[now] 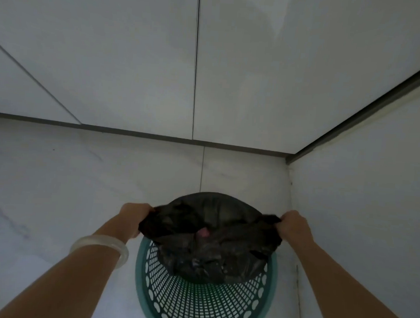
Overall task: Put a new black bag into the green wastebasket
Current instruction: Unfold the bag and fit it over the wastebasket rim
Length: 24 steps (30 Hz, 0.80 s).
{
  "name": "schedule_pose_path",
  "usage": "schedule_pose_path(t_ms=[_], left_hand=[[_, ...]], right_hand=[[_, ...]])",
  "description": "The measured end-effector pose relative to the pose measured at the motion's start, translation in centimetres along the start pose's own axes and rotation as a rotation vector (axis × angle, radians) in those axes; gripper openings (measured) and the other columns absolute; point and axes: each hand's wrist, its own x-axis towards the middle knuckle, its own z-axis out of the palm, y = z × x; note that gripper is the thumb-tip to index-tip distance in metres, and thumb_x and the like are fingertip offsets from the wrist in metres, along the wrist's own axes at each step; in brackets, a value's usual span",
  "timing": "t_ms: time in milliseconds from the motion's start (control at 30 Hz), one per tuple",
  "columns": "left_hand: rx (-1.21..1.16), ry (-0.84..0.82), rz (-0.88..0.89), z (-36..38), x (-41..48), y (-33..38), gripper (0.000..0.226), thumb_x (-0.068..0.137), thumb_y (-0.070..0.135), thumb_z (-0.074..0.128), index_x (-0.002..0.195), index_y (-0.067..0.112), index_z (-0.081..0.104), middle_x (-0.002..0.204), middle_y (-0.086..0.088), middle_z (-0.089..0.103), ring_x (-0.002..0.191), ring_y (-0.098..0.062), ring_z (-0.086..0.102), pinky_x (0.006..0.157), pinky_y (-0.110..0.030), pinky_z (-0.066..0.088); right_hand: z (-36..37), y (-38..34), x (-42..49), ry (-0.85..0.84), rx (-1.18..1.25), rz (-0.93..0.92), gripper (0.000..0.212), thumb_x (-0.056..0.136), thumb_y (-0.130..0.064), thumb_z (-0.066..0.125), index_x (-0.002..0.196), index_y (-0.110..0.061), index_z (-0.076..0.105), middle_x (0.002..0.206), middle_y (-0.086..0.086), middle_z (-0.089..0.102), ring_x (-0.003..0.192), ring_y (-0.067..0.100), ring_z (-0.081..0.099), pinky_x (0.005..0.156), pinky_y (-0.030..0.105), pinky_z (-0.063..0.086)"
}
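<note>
A black plastic bag point(214, 235) hangs over the green wastebasket point(202, 303), a round basket with a perforated wall, standing low in the middle of the view. My left hand point(136, 214) grips the bag's left edge. My right hand point(293, 225) grips its right edge. The bag's mouth is stretched between the two hands, and its lower part bulges down inside the basket's rim. Something small and pink point(203, 232) shows in the folds near the bag's middle. A pale bangle point(100, 246) sits on my left wrist.
The basket stands on a white marble-look floor point(54, 198) in a corner. A white wall point(374, 193) rises close on the right. White cabinet doors point(136, 56) with a dark base strip close off the far side.
</note>
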Motion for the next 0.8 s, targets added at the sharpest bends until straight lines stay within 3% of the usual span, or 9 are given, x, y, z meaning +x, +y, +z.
schedule_pose_path(t_ms=[67, 133, 200, 300, 433, 500, 600, 700, 800], left_hand=[[0.014, 0.004, -0.051, -0.4, -0.6, -2.1, 0.011, 0.086, 0.003, 0.052, 0.086, 0.0, 0.063, 0.072, -0.009, 0.051, 0.06, -0.019, 0.045, 0.05, -0.024, 0.046], [-0.105, -0.021, -0.189, -1.3, -1.9, -3.2, 0.012, 0.084, 0.016, 0.061, 0.082, 0.004, 0.061, 0.075, -0.011, 0.053, 0.064, -0.019, 0.049, 0.041, -0.02, 0.043], [-0.197, -0.086, -0.258, -2.2, -3.5, -3.3, 0.037, 0.077, 0.039, 0.068, 0.088, 0.005, 0.059, 0.09, -0.009, 0.06, 0.078, -0.021, 0.056, 0.062, -0.028, 0.048], [-0.115, -0.196, -0.307, -2.7, -6.1, -3.0, 0.07, 0.068, 0.064, 0.064, 0.108, 0.007, 0.054, 0.111, -0.009, 0.058, 0.113, -0.033, 0.052, 0.096, -0.051, 0.038], [0.115, -0.151, -0.3, -1.0, -9.1, -3.5, 0.07, 0.08, 0.044, 0.064, 0.137, 0.013, 0.037, 0.144, -0.014, 0.04, 0.133, -0.041, 0.035, 0.106, -0.067, 0.021], [0.18, -0.142, -0.285, -0.5, -9.6, -4.1, 0.063, 0.087, 0.03, 0.056, 0.141, 0.007, 0.032, 0.147, -0.019, 0.036, 0.133, -0.041, 0.034, 0.105, -0.063, 0.028], [0.214, -0.183, -0.295, -0.7, -9.6, -5.6, 0.057, 0.092, 0.029, 0.046, 0.14, 0.004, 0.029, 0.14, -0.025, 0.04, 0.128, -0.046, 0.04, 0.099, -0.065, 0.035], [0.232, -0.225, -0.308, -0.6, -9.5, -7.0, 0.053, 0.092, 0.028, 0.042, 0.135, 0.0, 0.032, 0.12, -0.029, 0.051, 0.108, -0.047, 0.053, 0.089, -0.064, 0.044], [0.17, -0.147, -0.288, 0.6, -9.9, -7.8, 0.034, 0.093, 0.012, 0.04, 0.12, -0.008, 0.043, 0.102, -0.029, 0.058, 0.083, -0.042, 0.061, 0.085, -0.057, 0.052]], right_hand=[[0.8, 1.2, -1.1, -0.072, -0.139, -0.012, 0.038, 0.085, -0.007, 0.054, 0.053, -0.015, 0.034, 0.066, 0.005, 0.046, 0.074, 0.019, 0.052, 0.063, 0.027, 0.036], [0.0, 1.9, -2.0, -0.193, -0.051, 0.035, 0.028, 0.084, -0.011, 0.059, 0.058, -0.009, 0.048, 0.068, 0.009, 0.054, 0.068, 0.019, 0.053, 0.058, 0.026, 0.037], [-2.2, 2.3, -3.6, -0.282, 0.204, 0.164, 0.023, 0.081, -0.031, 0.069, 0.078, -0.009, 0.063, 0.074, 0.008, 0.061, 0.063, 0.018, 0.053, 0.056, 0.024, 0.038], [-3.6, 2.9, -5.5, -0.175, 0.403, 0.27, 0.062, 0.077, -0.05, 0.067, 0.112, 0.001, 0.061, 0.085, 0.011, 0.061, 0.067, 0.021, 0.053, 0.063, 0.028, 0.043], [-1.4, 0.5, -7.8, -0.197, 0.341, 0.279, 0.092, 0.077, -0.072, 0.044, 0.132, 0.002, 0.046, 0.125, 0.019, 0.058, 0.105, 0.033, 0.059, 0.091, 0.035, 0.049], [-0.1, 0.0, -8.5, -0.228, 0.337, 0.269, 0.077, 0.081, -0.057, 0.052, 0.128, 0.003, 0.05, 0.112, 0.015, 0.062, 0.103, 0.032, 0.06, 0.085, 0.033, 0.05], [0.4, 1.9, -10.3, -0.237, 0.434, 0.352, 0.038, 0.078, -0.024, 0.065, 0.103, 0.004, 0.059, 0.075, 0.01, 0.055, 0.069, 0.024, 0.056, 0.056, 0.027, 0.046], [0.8, 4.6, -12.9, -0.326, 0.563, 0.54, 0.031, 0.079, -0.018, 0.071, 0.095, 0.004, 0.055, 0.077, 0.015, 0.054, 0.066, 0.026, 0.054, 0.046, 0.026, 0.045], [2.2, 6.4, -15.4, -0.447, 0.651, 0.636, 0.027, 0.086, -0.017, 0.066, 0.076, 0.007, 0.058, 0.063, 0.017, 0.061, 0.046, 0.025, 0.059, 0.041, 0.026, 0.05]])
